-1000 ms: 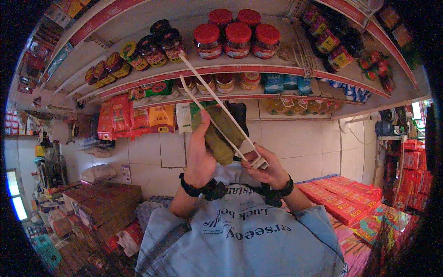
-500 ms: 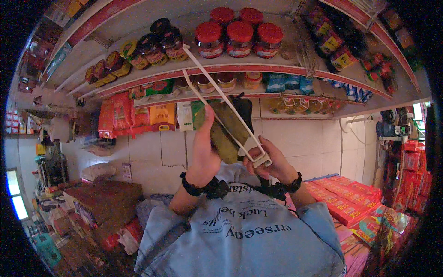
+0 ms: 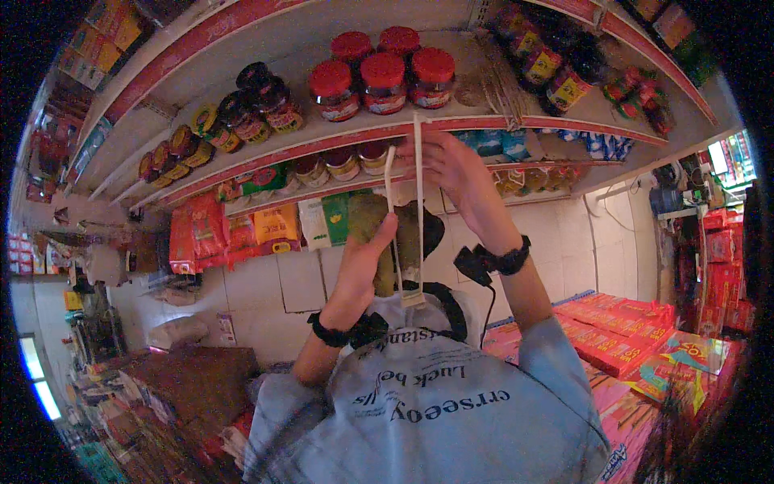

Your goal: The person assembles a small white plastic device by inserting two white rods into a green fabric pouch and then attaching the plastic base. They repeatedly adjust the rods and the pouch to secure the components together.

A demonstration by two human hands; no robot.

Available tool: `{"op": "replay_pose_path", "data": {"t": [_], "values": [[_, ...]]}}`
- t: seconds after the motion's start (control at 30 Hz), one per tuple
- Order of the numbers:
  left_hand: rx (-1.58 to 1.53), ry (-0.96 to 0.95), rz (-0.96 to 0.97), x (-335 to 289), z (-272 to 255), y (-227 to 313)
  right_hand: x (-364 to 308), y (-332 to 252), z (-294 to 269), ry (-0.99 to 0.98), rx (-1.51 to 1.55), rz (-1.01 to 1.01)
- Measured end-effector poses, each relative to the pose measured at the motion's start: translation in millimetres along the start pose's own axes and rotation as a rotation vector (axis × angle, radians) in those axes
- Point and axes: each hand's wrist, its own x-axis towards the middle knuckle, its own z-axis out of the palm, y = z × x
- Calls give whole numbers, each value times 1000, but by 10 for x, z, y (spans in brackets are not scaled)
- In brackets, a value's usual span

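A white two-pronged rack piece point(image 3: 421, 214) stands nearly upright before my chest, its short base point(image 3: 412, 299) at the bottom. My left hand point(image 3: 359, 270) is closed round its left prong, with the thumb against it. Behind that hand and the prongs hangs an olive-green cloth point(image 3: 367, 216) with a dark part; whether my fingers also grip the cloth is hidden. My right hand point(image 3: 455, 169) is raised, fingers stretched out and apart behind the upper end of the right prong. Whether they touch it I cannot tell.
Red-lidded jars point(image 3: 382, 82) and dark-lidded jars point(image 3: 266, 97) stand on the shelf point(image 3: 290, 147) just ahead. Bright packets point(image 3: 278, 226) hang below it. Red boxes point(image 3: 613, 331) lie at right, and a brown box point(image 3: 193, 379) sits at lower left.
My right hand has let go of the rack piece's base and moved up to the prong ends. The piece has turned from slanted to nearly upright. My left hand still holds it.
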Motion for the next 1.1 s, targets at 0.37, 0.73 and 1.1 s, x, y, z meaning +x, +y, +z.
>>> {"op": "replay_pose_path", "data": {"t": [0.37,0.73,1.1], "values": [[-393,-35,32,-63,-170,239,-593,346,-57,-10,-686,-147],[-190,-80,236,-159,-189,135,-1200,456,58,9,-1310,-308],[-510,3,109,-412,-17,34,-1192,490,191,59,-1147,-417]]}}
